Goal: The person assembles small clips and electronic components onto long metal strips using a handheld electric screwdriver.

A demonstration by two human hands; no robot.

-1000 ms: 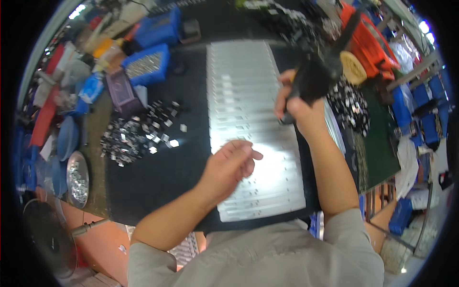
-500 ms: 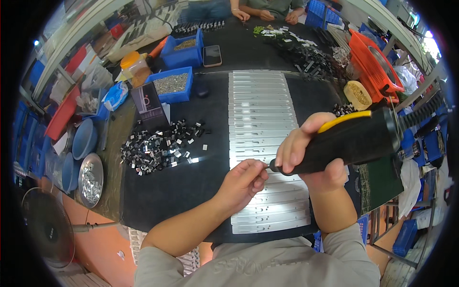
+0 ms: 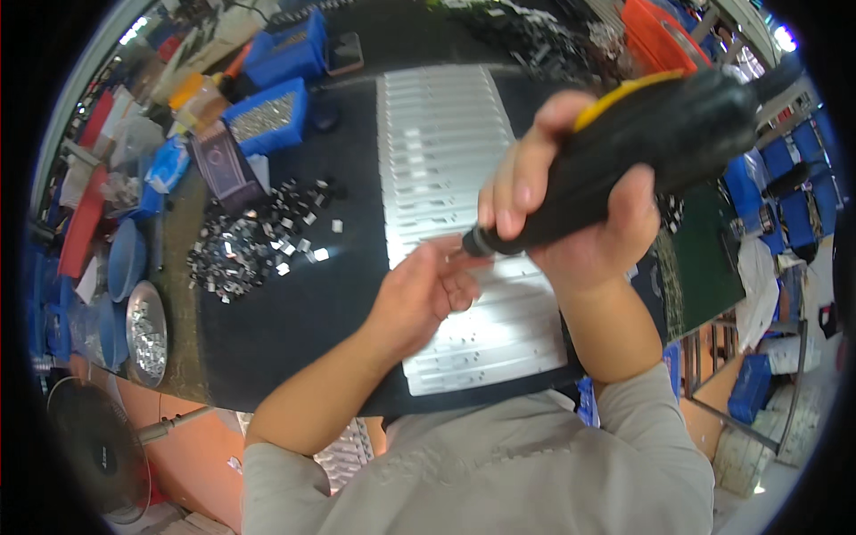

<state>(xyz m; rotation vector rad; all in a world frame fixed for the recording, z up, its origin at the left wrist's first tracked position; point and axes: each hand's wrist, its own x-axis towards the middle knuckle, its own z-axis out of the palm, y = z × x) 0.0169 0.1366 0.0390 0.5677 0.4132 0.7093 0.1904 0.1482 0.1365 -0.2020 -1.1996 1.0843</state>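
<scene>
My right hand (image 3: 580,209) is wrapped round a black electric screwdriver (image 3: 624,160) with a yellow lever, its nose pointing left and slightly down. My left hand (image 3: 419,290) is closed at the nose, its thumb and forefinger together by the bit and the other fingers curled. Motion smears those fingertips, and what they pinch is hidden. Below both hands lies a row of silver metal strips (image 3: 446,160) with small holes, set side by side on the black work surface (image 3: 348,267). To their left is a heap of small black and silver pieces (image 3: 259,241).
Blue bins of small metal parts (image 3: 267,118) stand at the far left beside a dark box (image 3: 223,165). A round metal dish (image 3: 147,334) and blue bowls (image 3: 127,259) line the left edge. Black parts (image 3: 544,45) and an orange basket (image 3: 660,36) lie at the far right.
The view has shifted, so the table's contents sit higher and further left. My left fingers have loosened somewhat at the screwdriver's nose. My right hand keeps its hold on the screwdriver.
</scene>
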